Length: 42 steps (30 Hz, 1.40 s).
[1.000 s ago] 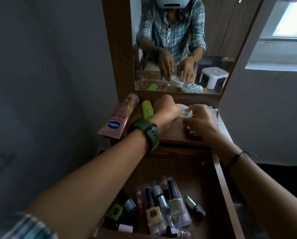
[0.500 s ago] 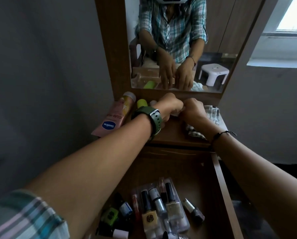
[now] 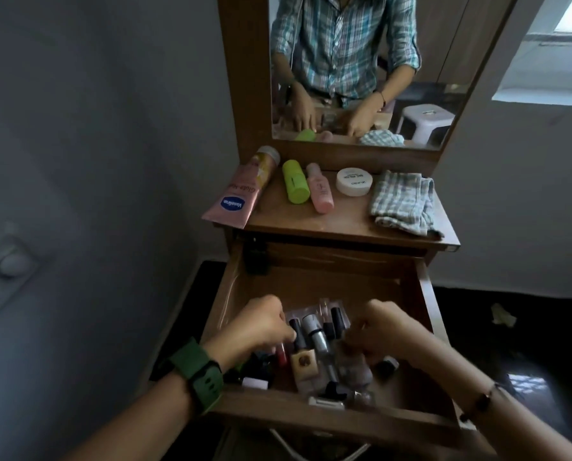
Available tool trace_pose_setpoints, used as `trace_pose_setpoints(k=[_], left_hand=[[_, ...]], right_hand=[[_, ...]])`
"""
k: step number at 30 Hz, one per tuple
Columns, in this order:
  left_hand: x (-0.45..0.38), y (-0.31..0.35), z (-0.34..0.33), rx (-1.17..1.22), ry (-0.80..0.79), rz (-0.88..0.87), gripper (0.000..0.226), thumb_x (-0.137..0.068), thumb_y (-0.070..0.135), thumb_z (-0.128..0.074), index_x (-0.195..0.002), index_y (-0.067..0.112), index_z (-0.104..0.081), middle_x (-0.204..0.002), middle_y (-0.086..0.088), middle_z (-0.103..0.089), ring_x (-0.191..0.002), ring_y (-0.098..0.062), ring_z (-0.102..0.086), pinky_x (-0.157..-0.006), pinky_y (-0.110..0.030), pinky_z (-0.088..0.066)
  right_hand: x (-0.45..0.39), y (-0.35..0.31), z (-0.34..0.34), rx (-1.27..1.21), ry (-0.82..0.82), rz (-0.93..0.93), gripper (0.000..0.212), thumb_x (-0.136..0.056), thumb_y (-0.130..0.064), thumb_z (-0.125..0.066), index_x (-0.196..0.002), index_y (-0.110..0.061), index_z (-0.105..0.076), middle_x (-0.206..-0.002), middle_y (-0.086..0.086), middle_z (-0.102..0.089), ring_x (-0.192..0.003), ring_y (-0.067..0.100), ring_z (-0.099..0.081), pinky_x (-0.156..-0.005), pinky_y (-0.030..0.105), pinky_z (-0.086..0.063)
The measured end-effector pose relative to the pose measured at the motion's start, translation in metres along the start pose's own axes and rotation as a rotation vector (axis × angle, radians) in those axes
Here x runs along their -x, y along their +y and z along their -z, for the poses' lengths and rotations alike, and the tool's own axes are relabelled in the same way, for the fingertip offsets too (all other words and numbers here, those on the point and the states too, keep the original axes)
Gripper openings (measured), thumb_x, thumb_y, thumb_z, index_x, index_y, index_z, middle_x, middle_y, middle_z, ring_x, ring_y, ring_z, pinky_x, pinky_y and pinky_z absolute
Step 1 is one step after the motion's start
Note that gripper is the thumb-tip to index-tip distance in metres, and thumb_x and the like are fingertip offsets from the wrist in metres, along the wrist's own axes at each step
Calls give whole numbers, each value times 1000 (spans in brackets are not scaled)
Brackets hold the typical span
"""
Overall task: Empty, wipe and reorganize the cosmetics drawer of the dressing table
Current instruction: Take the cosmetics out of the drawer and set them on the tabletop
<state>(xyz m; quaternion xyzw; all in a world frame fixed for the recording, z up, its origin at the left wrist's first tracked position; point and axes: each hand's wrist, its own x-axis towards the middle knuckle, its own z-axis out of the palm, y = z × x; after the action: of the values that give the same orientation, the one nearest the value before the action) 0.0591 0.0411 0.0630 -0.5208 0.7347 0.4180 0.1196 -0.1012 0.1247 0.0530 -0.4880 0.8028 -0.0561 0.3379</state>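
Note:
The wooden drawer stands pulled out below the dressing table top. Inside lies a clear pack of nail polish bottles, with loose small bottles to its left and one dark bottle to its right. My left hand hovers at the pack's left edge, fingertips by a black cap. My right hand is curled over the pack's right side. Whether either hand grips anything is unclear. On the top lie a pink Vaseline tube, a green bottle, a pink bottle, a white jar and a folded checked cloth.
A mirror rises behind the table top. A grey wall runs close along the left side. Dark floor shows to the right of the drawer, with a scrap of pale paper on it.
Both hands have let go of the white jar on the table top and come down into the open drawer. The jar now rests beside the cloth. The camera has tilted downward.

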Motion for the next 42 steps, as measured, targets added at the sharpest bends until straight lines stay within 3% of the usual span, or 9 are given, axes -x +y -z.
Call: trace_pose_setpoints(k=[3,8,12,16,19,21,24,32,42], left_hand=[[7,-1,-16,-36,-29,-5,19,-86,19,-63,-102,9,-61,-90,-2,-61,-68,-13,-61,-51,-19,-49],[3,10,-27,154,33,-3,24,-86,15,-63,-72,16,-44,-77,2,-48,-69,-11,-54,-56,-23,-51],[-2,14,-36,304,67,29,24,-85,6,-61,-77,16,-41,-77,2,-43,-67,-10,-48,-59,-25,-48],[-8,13,-41,410,95,65,23,-82,-7,-54,-93,10,-43,-82,-2,-45,-71,-13,-48,-53,-23,-43],[-13,12,-41,515,114,92,21,-83,-6,-55,-84,11,-42,-91,-6,-49,-77,-14,-48,-55,-24,-40],[-19,13,-44,556,149,89,25,-81,-4,-59,-102,4,-49,-111,-11,-53,-91,-18,-49,-58,-22,-40],[-24,15,-48,575,206,98,37,-82,-1,-60,-118,-3,-50,-114,-13,-54,-97,-19,-50,-67,-22,-40],[-27,13,-47,657,212,134,35,-80,-5,-65,-114,-4,-59,-101,-9,-59,-97,-18,-56,-74,-22,-40],[-18,16,-44,606,303,31,11,-76,4,-72,-86,9,-69,-84,-9,-67,-85,-24,-64,-73,-33,-54]], right_hand=[[6,1,-14,-93,-26,-47,20,-87,-24,-62,-93,-5,-63,-72,1,-62,-55,13,-64,-55,22,-56],[1,-5,-27,-143,8,-56,28,-85,-32,-62,-103,-12,-56,-76,-3,-58,-59,8,-59,-41,16,-48],[-12,-4,-30,-111,75,-57,53,-78,-43,-66,-115,-9,-49,-109,8,-56,-88,20,-60,-57,21,-49],[-21,0,-30,-127,71,-45,47,-77,-30,-69,-115,-11,-49,-112,12,-59,-96,25,-61,-75,35,-56],[-22,0,-28,-189,19,-84,30,-78,-19,-67,-103,-6,-58,-98,12,-64,-85,24,-66,-69,36,-60],[-23,-1,-28,-280,-19,-101,21,-76,-14,-68,-93,-6,-58,-86,9,-64,-72,20,-65,-62,33,-60],[-23,-5,-30,-476,-45,-124,31,-73,-3,-68,-98,-9,-51,-92,14,-64,-68,21,-65,-54,29,-57],[-20,-3,-28,-745,-56,-92,47,-76,1,-64,-117,-11,-45,-94,16,-63,-66,20,-64,-51,28,-52],[-11,-12,-29,-832,97,-17,22,-86,-8,-61,-101,-23,-55,-95,11,-66,-76,23,-70,-67,38,-61]])
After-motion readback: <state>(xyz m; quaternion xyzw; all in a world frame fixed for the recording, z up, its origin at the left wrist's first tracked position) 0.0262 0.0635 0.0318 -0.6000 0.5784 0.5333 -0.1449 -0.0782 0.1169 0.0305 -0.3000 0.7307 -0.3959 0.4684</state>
